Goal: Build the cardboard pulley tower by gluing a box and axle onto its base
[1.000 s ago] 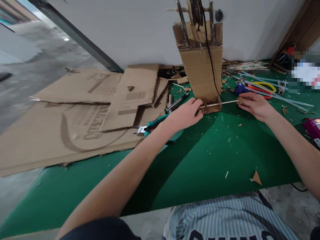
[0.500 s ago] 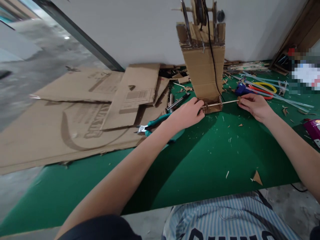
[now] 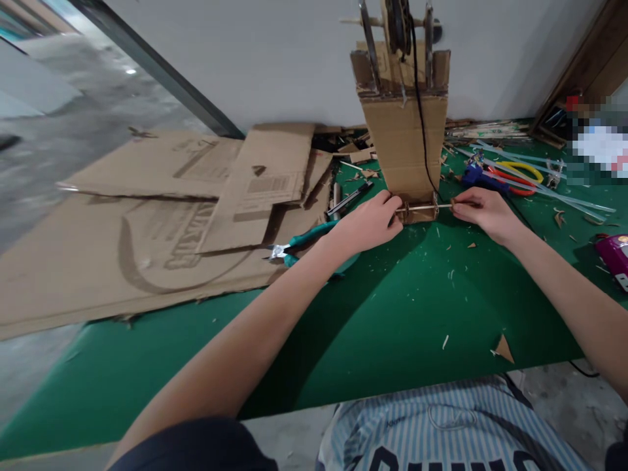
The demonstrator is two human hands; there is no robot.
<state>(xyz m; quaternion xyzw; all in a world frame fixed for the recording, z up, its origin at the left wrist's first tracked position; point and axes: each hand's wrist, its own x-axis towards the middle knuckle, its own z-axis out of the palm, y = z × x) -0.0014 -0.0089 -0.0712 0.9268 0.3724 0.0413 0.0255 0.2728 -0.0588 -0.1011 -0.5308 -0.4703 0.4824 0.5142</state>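
A tall cardboard stand [image 3: 409, 144] rises from the table, with a spool [image 3: 396, 29] on a crosswise rod at its top. From the spool a black cord [image 3: 422, 124] runs down to the stand's base. Across the low cardboard base lies a thin wooden stick [image 3: 424, 207], passing through its right side wall. My left hand [image 3: 375, 219] is closed around the base's left side, its fingertips partly hidden. Just right of the base, my right hand [image 3: 485, 212] pinches the stick's outer end, where a small cardboard piece [image 3: 454, 205] sits.
Teal-handled pliers [image 3: 304, 239] and a black utility knife [image 3: 350, 199] lie left of the stand. Flat cardboard sheets [image 3: 161, 242] cover the table's left side. To the right are clear glue sticks [image 3: 574, 196], a yellow-and-red-handled tool [image 3: 523, 173] and a purple object [image 3: 613, 258].
My right hand has moved left with the stick, which now sticks out less on the right. The stand's upper part has shifted slightly right. My left hand stays in place.
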